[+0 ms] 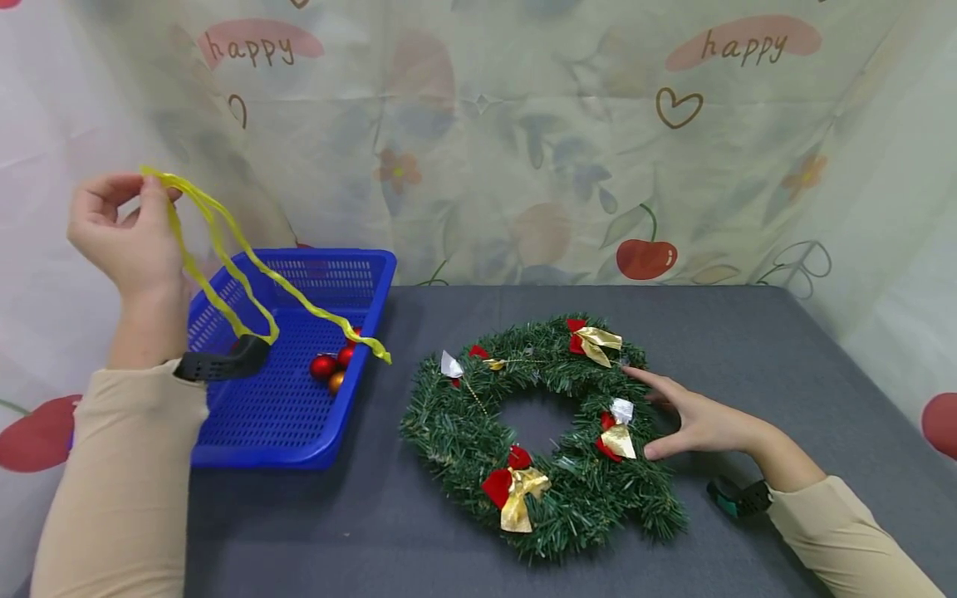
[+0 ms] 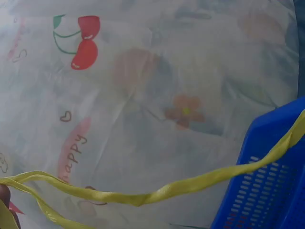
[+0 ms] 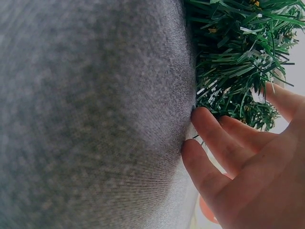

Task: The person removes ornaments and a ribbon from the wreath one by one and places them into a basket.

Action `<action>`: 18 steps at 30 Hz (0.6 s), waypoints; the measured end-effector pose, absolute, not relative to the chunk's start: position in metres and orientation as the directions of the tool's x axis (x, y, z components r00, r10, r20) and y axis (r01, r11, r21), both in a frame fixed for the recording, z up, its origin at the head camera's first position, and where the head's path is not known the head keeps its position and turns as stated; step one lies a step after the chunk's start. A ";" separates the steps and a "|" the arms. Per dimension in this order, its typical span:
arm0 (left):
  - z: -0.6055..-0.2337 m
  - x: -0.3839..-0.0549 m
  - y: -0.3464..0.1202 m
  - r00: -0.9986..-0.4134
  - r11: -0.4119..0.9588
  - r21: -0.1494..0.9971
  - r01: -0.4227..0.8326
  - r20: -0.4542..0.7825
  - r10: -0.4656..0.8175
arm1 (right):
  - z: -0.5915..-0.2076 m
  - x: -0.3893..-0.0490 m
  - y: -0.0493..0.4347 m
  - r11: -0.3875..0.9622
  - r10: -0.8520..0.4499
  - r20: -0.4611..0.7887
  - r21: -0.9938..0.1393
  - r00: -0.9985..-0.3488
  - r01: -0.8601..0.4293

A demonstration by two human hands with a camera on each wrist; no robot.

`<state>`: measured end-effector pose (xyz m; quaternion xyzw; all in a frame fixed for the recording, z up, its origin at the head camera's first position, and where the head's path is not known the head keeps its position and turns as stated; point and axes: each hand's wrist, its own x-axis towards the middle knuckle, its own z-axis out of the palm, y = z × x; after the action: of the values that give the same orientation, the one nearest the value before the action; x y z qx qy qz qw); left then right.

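My left hand (image 1: pixel 138 232) is raised above the blue basket and pinches a yellow ribbon (image 1: pixel 299 301) between thumb and fingers. Strands of the ribbon droop over the basket, one end hanging past its right rim. In the left wrist view the ribbon (image 2: pixel 143 198) stretches across toward the basket. A green wreath (image 1: pixel 463 448) with red, gold and silver bows lies on the table. At its right side is my right hand (image 1: pixel 703 423), fingers spread and thumb apart. The right wrist view has that hand's fingertips (image 3: pixel 202 119) beside the wreath's needles (image 3: pixel 238 62), low at the table.
The blue plastic basket (image 1: pixel 359 415) stands at the left with red baubles (image 1: pixel 324 366) and an orange one (image 1: pixel 336 382) inside. A grey cloth (image 1: pixel 748 349) covers the table. Behind it hangs a printed curtain (image 1: pixel 478 166).
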<state>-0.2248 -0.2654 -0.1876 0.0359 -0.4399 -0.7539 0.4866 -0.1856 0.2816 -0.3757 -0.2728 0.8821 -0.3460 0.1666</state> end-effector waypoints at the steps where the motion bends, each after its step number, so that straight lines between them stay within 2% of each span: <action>1: -0.188 -0.225 -0.268 -0.508 -0.132 0.694 0.707 0.370 -0.777 | -0.376 -0.186 0.281 0.611 -0.597 -0.105 -0.701 -0.795 -0.367; 7: -0.189 -0.222 -0.281 -0.407 -0.046 0.694 0.718 0.366 -0.837 | -0.376 -0.186 0.281 0.615 -0.593 -0.110 -0.701 -0.797 -0.361; 10: -0.192 -0.222 -0.286 -0.393 -0.031 0.698 0.715 0.365 -0.844 | -0.376 -0.187 0.282 0.616 -0.593 -0.112 -0.701 -0.797 -0.360; 12: -0.195 -0.224 -0.288 -0.419 -0.056 0.700 0.712 0.359 -0.834 | -0.376 -0.187 0.282 0.616 -0.594 -0.112 -0.700 -0.797 -0.361; 14: -0.200 -0.226 -0.287 -0.468 -0.092 0.711 0.697 0.354 -0.810 | -0.375 -0.187 0.282 0.616 -0.594 -0.112 -0.700 -0.797 -0.361; 18: -0.210 -0.230 -0.281 -0.608 -0.138 0.780 0.611 0.350 -0.713 | -0.375 -0.186 0.281 0.614 -0.595 -0.112 -0.702 -0.796 -0.360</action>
<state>-0.2297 -0.2812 -0.2096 0.0525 -0.4876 -0.7524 0.4397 -0.1862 0.2815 -0.3748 -0.2708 0.8821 -0.3459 0.1698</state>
